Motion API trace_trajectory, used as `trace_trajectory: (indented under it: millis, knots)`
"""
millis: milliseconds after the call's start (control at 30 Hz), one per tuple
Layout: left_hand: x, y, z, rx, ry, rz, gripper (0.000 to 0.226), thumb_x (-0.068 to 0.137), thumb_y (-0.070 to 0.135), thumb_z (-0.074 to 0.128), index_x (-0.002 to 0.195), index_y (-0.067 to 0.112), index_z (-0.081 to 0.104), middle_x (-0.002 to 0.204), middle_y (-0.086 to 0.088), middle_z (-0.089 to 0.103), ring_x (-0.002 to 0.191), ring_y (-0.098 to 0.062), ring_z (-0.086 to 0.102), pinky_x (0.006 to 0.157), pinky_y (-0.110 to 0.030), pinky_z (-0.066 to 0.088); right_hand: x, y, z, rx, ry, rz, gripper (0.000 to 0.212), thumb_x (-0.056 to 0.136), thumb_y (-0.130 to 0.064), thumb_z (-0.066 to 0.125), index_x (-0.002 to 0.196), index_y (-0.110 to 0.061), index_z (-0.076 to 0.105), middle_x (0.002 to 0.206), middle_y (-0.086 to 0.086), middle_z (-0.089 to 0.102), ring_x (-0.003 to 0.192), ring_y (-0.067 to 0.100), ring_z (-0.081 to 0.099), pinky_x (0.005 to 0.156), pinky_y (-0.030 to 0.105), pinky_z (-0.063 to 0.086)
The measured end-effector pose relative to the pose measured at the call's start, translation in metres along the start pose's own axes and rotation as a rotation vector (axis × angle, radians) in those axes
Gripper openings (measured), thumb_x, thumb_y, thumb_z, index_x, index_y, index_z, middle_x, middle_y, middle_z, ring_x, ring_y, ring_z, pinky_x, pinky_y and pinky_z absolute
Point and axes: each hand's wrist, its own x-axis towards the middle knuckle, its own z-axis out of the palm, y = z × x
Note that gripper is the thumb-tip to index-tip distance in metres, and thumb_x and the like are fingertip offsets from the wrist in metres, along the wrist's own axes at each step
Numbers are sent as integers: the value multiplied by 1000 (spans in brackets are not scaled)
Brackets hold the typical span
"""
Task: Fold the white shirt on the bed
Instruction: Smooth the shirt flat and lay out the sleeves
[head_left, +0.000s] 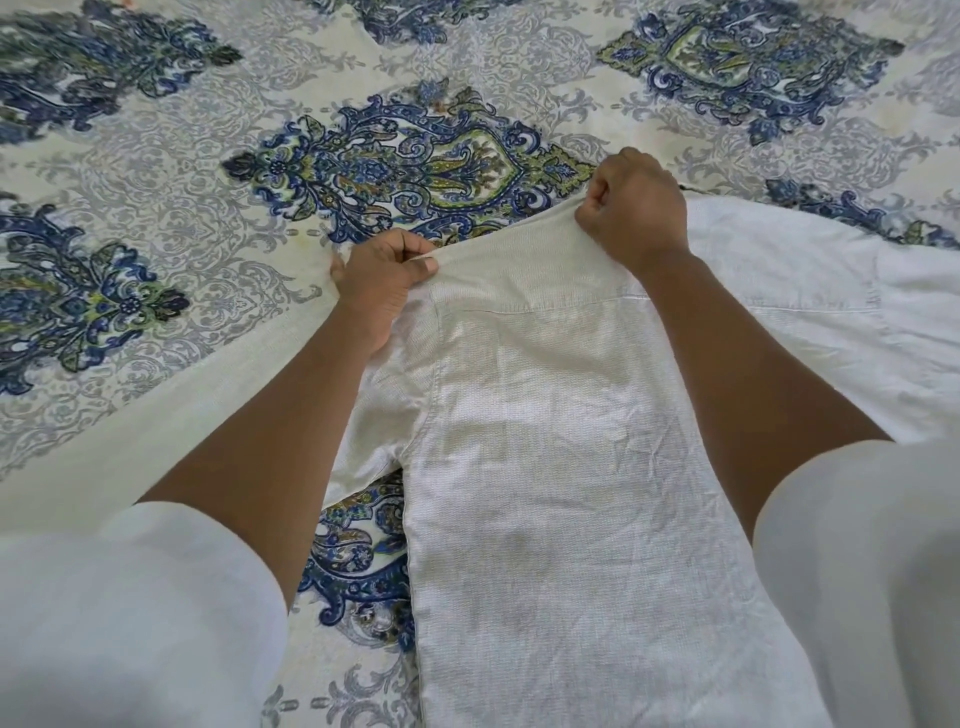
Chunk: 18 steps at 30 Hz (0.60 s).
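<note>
Underneath everything lies the bed (156, 171), covered with a pale spread printed in grey scrollwork and large blue-and-green medallions that reach to the far edge of view. On it, right of centre, lies the white shirt (561, 493), spread mostly flat with light creases. Its body runs from the near edge of view away toward the far side, and its long left edge lies straight over a medallion near the bottom centre. More of the cloth spreads off to the right, past a stitched seam that crosses the shirt just below the hands. A long pale strip of fabric also stretches from the far end down to the near left, passing under the left arm.

Two bare forearms reach in from the near corners, each coming out of a white sleeve (130, 613). The right hand (631, 208) is closed in a fist on the shirt's far edge, pinching the cloth and raising it slightly off the spread. The left hand (382, 283) is closed on the same edge further left and nearer, thumb pressed on top, fingers curled under. Between both hands the edge is pulled taut.
</note>
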Motion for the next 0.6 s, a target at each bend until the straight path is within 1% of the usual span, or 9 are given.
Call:
trace_trajectory:
  millis: [67, 133, 233, 333, 400, 467, 500, 533, 600]
  knots:
    - [3, -5, -3, 33, -8, 10, 16, 59, 23, 73, 67, 37, 71, 59, 17, 62, 68, -7, 58, 111, -57, 22, 2, 0, -1, -2, -15, 20, 15, 83, -12, 48, 90, -6, 59, 98, 11, 58, 94, 26, 52, 82, 31, 36]
    - [3, -5, -3, 46, -2, 1, 16, 58, 26, 72, 67, 39, 70, 57, 18, 62, 67, -6, 58, 111, -58, 22, 0, -1, -3, -11, -10, -17, 15, 84, -11, 47, 92, -6, 60, 99, 11, 58, 96, 28, 51, 83, 33, 36]
    - [2, -2, -2, -2, -5, 2, 15, 65, 16, 74, 67, 31, 70, 57, 16, 61, 63, -4, 57, 109, -55, 29, -9, 0, -5, 5, -4, -188, 17, 83, -8, 50, 96, -5, 61, 98, 14, 58, 96, 31, 51, 80, 34, 37]
    - [3, -3, -3, -1, -10, 13, 14, 60, 23, 73, 67, 35, 71, 58, 16, 62, 69, -10, 58, 110, -57, 26, -17, -1, -2, -20, 10, -288, 17, 83, -9, 55, 98, -5, 63, 101, 13, 59, 98, 31, 51, 79, 35, 40]
    - [2, -2, -2, 12, -1, 7, 15, 59, 24, 73, 67, 36, 71, 58, 16, 62, 70, -11, 58, 110, -56, 25, -16, -3, 1, -64, 19, -297, 17, 85, -9, 54, 96, -3, 64, 100, 15, 59, 96, 33, 52, 78, 39, 44]
    - [1, -1, 0, -20, 3, -2, 15, 65, 14, 74, 67, 28, 70, 60, 12, 61, 67, -10, 56, 108, -53, 32, -12, -7, 4, -98, 10, -279, 20, 87, -10, 49, 94, 0, 65, 98, 17, 59, 97, 34, 51, 76, 41, 46]
    - [1, -1, 0, -28, 7, -9, 17, 68, 10, 74, 68, 26, 69, 62, 10, 60, 66, -9, 56, 108, -51, 30, -9, -8, 5, -110, 0, -268, 21, 88, -10, 47, 94, 1, 65, 99, 17, 58, 98, 33, 50, 77, 40, 45]
    - [1, -1, 0, -21, 3, -9, 17, 68, 10, 74, 68, 27, 69, 62, 11, 60, 66, -9, 56, 108, -56, 31, -6, -10, 5, -122, -21, -260, 22, 88, -11, 47, 96, 0, 64, 101, 17, 57, 100, 33, 49, 79, 40, 44]
    - [2, -2, -1, -6, -9, 3, 15, 63, 18, 75, 68, 32, 71, 60, 14, 61, 67, -9, 59, 110, -56, 26, -1, -12, 1, -158, -107, -251, 23, 88, -15, 51, 105, -4, 62, 109, 15, 56, 107, 31, 47, 88, 40, 39]
